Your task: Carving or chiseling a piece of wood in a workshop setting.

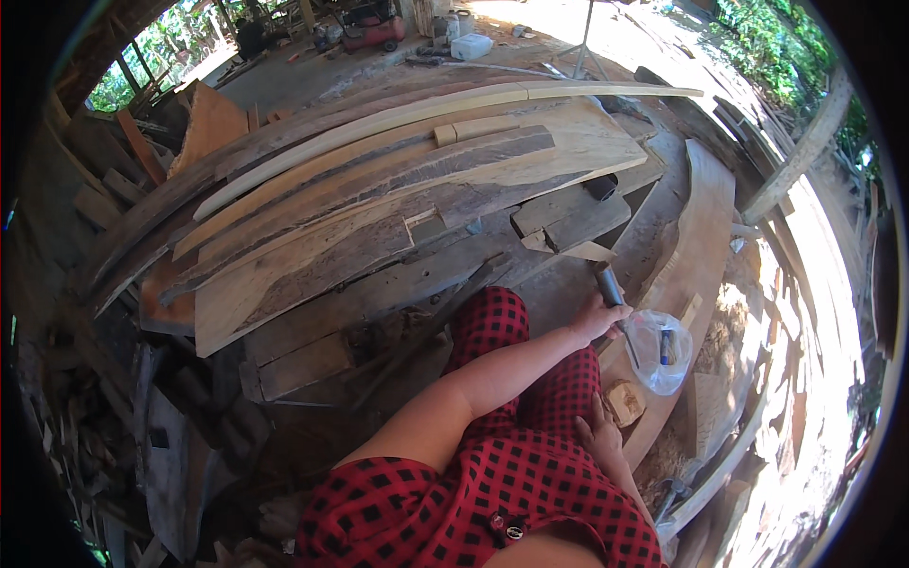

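My left hand [599,320] reaches across my knees to the right, its fingers wrapped round a chisel-like tool with a dark round handle [609,283]. A thin blade seems to run down from the fist, by a clear plastic bag [660,374]. A dark blue, pen-like stick [665,347] shows in the bag. My right hand [601,437] rests by my right thigh, fingers stretched out and holding nothing I can see. Beside it sits a small pale wooden block [625,403]. Bag and block lie on or by a long wooden plank [697,222].
Across the front stretches a wide wooden slab [587,151] with a square hole, with long boards laid on it. Rough timbers [308,367] and scrap wood crowd the left. A slanting pole [805,147] stands at right. Far back are a red compressor [374,36] and a whitish jug [472,46].
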Demonstrator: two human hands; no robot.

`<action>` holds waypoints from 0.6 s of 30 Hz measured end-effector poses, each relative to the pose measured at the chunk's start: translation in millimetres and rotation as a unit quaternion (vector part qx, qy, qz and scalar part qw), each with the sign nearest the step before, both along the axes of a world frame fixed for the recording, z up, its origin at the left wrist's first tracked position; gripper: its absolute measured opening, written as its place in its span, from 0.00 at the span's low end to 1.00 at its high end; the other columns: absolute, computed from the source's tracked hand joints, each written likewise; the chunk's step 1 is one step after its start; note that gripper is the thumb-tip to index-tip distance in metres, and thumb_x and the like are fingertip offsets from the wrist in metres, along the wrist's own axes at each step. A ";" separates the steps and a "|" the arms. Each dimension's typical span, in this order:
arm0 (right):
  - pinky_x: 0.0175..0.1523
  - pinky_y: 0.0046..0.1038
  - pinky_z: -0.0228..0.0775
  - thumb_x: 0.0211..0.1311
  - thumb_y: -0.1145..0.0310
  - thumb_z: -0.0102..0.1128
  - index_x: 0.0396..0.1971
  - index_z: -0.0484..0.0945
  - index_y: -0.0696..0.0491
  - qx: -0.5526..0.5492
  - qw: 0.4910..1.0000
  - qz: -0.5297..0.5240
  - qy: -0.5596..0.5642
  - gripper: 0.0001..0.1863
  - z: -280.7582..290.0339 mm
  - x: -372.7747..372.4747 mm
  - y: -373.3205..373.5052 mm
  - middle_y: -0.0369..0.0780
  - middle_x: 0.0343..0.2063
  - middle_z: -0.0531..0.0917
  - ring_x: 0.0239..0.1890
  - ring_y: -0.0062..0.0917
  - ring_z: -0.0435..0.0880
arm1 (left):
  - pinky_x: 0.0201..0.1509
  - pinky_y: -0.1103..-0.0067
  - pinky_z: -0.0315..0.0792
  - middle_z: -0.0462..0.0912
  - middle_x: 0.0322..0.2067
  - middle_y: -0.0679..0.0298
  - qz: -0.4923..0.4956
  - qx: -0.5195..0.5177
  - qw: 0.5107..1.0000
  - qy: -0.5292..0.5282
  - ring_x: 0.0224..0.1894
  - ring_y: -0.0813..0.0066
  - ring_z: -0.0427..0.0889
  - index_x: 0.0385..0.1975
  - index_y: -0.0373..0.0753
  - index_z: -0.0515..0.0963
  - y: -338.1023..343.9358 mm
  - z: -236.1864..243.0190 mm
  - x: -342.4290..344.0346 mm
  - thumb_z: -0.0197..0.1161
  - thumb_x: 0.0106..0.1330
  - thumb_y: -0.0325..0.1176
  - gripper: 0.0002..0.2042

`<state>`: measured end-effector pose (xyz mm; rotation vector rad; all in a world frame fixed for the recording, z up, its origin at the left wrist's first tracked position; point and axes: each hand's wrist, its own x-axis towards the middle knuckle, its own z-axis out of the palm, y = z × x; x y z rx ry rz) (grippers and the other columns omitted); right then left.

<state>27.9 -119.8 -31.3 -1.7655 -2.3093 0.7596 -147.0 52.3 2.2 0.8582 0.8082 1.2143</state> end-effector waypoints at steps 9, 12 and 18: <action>0.55 0.44 0.69 0.61 0.44 0.53 0.69 0.55 0.45 -0.019 0.998 -0.040 0.053 0.39 -3.9 0.1 -5.2 0.58 0.51 0.74 0.52 0.52 0.75 | 0.21 0.85 0.73 0.78 0.27 0.65 -0.082 0.003 0.996 0.038 0.22 0.81 0.78 0.36 0.39 0.71 -0.4 -13.0 27.5 0.64 0.62 0.37 0.12; 0.55 0.43 0.68 0.60 0.43 0.53 0.69 0.55 0.45 -0.022 0.996 -0.040 0.079 0.40 -7.2 3.3 -0.6 0.58 0.51 0.74 0.52 0.52 0.75 | 0.18 0.84 0.70 0.78 0.25 0.66 -0.076 0.010 0.995 0.068 0.18 0.82 0.75 0.42 0.38 0.71 1.0 -14.8 37.8 0.65 0.60 0.37 0.15; 0.61 0.42 0.63 0.60 0.44 0.54 0.69 0.54 0.46 -0.037 0.991 -0.046 0.123 0.41 -8.8 13.5 -3.8 0.57 0.57 0.70 0.58 0.51 0.70 | 0.19 0.84 0.71 0.76 0.25 0.66 -0.111 0.018 0.991 0.069 0.18 0.82 0.75 0.45 0.39 0.70 -0.7 -20.9 54.7 0.66 0.58 0.37 0.19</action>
